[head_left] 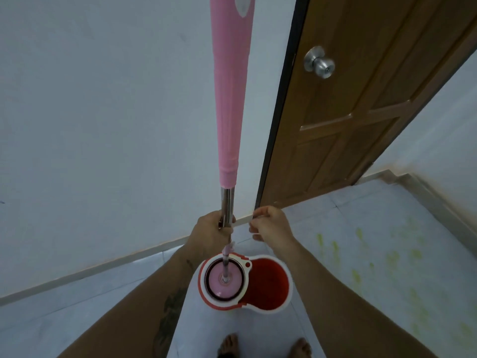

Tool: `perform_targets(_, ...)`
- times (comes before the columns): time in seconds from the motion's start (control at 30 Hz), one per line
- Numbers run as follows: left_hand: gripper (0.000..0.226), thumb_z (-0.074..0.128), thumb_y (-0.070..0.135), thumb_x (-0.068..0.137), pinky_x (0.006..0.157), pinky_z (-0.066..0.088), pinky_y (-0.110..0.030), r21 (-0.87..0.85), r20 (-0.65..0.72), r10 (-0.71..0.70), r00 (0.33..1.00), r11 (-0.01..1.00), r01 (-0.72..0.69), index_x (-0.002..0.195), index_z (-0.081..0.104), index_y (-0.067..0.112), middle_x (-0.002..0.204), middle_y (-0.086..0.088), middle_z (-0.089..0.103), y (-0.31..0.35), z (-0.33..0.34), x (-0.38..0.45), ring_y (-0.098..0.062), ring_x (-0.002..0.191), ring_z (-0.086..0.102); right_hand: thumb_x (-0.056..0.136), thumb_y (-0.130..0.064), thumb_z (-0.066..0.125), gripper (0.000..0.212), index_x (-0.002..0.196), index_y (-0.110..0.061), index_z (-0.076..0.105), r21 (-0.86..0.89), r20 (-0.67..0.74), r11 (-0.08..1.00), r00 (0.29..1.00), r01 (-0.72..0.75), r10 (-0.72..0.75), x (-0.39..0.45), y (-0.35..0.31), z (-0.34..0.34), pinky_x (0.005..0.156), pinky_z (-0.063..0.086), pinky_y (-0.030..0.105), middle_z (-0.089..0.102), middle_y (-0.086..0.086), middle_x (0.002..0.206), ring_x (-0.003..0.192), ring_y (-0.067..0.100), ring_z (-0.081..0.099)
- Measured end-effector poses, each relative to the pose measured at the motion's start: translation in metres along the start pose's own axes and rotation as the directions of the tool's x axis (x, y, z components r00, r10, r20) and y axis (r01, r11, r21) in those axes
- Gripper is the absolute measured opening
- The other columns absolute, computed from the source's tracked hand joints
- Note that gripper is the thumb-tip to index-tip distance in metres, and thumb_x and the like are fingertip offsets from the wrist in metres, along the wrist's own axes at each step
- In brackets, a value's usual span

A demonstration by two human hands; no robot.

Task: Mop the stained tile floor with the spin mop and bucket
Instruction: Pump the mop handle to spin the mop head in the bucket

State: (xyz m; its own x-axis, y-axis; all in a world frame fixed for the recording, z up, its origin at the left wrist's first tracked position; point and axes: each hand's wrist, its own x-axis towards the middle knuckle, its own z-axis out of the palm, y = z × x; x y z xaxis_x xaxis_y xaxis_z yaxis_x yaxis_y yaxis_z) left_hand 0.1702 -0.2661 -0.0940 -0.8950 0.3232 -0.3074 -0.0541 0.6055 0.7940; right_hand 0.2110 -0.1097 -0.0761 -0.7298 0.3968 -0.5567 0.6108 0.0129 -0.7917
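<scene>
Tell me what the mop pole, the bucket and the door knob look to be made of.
Mop pole: bare lower section looks like polished metal, mirror-bright; upper sleeve matte pink, probably plastic. Bucket: glossy red and white, likely moulded plastic. Door knob: brushed silver metal, soft highlights.

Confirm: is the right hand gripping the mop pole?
No. Only the left hand grips the mop pole; the right hand sits beside it, fingers loosely curled, clear of the pole.

light: dim, even (cool cast) | edges: wide-angle bowing | focus: soft
</scene>
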Motion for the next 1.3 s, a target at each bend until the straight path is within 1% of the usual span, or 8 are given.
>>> perform_targets(0.17,0.026,0.055,0.0,0.087,0.07,0.05,-0.012,0.022,-0.003,-0.001,1.0,1.0,0.001,0.1,0.065,0.02,0.099,0.0,0.068,0.003,0.004,0.006,-0.012,0.086,0.064,0.086,-0.02,0.052,0.01,0.09,-0.018,0.062,-0.187,0.049,0.977,0.992,-0.102,0.113,0.054,0.076,0.035,0.078,0.06,0.047,0.07,0.01,0.092,0.085,0.027,0.069)
perform_targets(0.53,0.023,0.057,0.005,0.087,0.073,0.055,-0.023,0.079,0.049,0.035,0.998,0.996,-0.039,0.102,0.065,0.02,0.096,0.001,0.067,0.009,0.009,0.012,-0.014,0.083,0.064,0.094,-0.022,0.052,0.015,0.089,-0.012,0.062,-0.223,-0.021,0.971,0.997,-0.082,0.079,0.082,0.108,0.066,0.062,0.054,0.03,0.07,0.008,0.083,0.072,0.021,0.068)
perform_targets(0.77,0.026,0.053,-0.001,0.089,0.052,0.045,-0.004,0.019,0.055,-0.036,0.998,0.999,0.035,0.105,0.064,0.017,0.092,0.002,0.064,0.002,0.007,0.017,-0.005,0.07,0.058,0.095,-0.023,0.051,0.014,0.096,-0.017,0.063,-0.309,-0.046,0.941,0.99,-0.14,0.132,0.082,0.128,0.047,0.077,0.061,0.041,0.071,0.005,0.089,0.081,0.021,0.069)
perform_targets(0.93,0.028,0.054,-0.002,0.087,0.051,0.044,-0.007,0.031,0.057,-0.028,0.998,0.999,0.027,0.105,0.065,0.015,0.095,0.0,0.065,0.004,0.004,0.018,-0.004,0.069,0.058,0.086,-0.007,0.054,0.023,0.102,-0.02,0.064,-0.19,-0.028,0.975,0.994,-0.112,0.109,0.059,0.091,0.018,0.076,0.061,0.041,0.07,0.004,0.09,0.082,0.019,0.069)
perform_targets(1.07,0.026,0.056,-0.002,0.085,0.064,0.048,-0.011,0.036,0.075,-0.017,0.997,0.999,0.015,0.103,0.066,0.015,0.098,-0.002,0.067,0.008,0.002,0.014,-0.011,0.079,0.062,0.087,0.001,0.058,0.032,0.113,-0.017,0.062,0.012,0.029,0.992,0.992,0.123,-0.123,0.02,0.0,-0.013,0.077,0.059,0.034,0.069,0.007,0.099,0.092,0.022,0.067)
perform_targets(1.13,0.025,0.058,0.0,0.086,0.07,0.05,-0.016,0.049,0.108,-0.015,0.994,0.999,0.01,0.103,0.066,0.016,0.098,-0.001,0.066,0.009,0.002,0.012,-0.012,0.082,0.063,0.086,0.004,0.057,0.04,0.12,-0.017,0.058,0.14,0.173,0.917,0.903,0.373,-0.393,-0.017,-0.064,-0.03,0.084,0.057,0.033,0.069,0.008,0.105,0.101,0.026,0.066)
perform_targets(1.2,0.024,0.058,0.003,0.086,0.071,0.052,-0.019,0.077,0.143,-0.001,0.99,0.997,-0.01,0.103,0.066,0.018,0.097,0.001,0.066,0.01,0.001,0.011,-0.01,0.081,0.063,0.081,0.002,0.06,0.05,0.126,-0.017,0.054,0.279,0.336,0.784,0.709,0.554,-0.62,-0.054,-0.12,-0.046,0.093,0.054,0.038,0.068,0.01,0.109,0.107,0.029,0.064)
perform_targets(1.3,0.024,0.057,0.004,0.085,0.073,0.054,-0.021,0.14,0.222,0.015,0.975,0.989,-0.047,0.103,0.065,0.019,0.097,0.0,0.068,0.013,-0.001,0.013,-0.013,0.084,0.065,0.077,-0.005,0.066,0.036,0.111,-0.015,0.059,0.293,0.388,0.675,0.561,0.678,-0.732,-0.086,-0.168,-0.046,0.095,0.053,0.044,0.067,0.009,0.095,0.098,0.03,0.067)
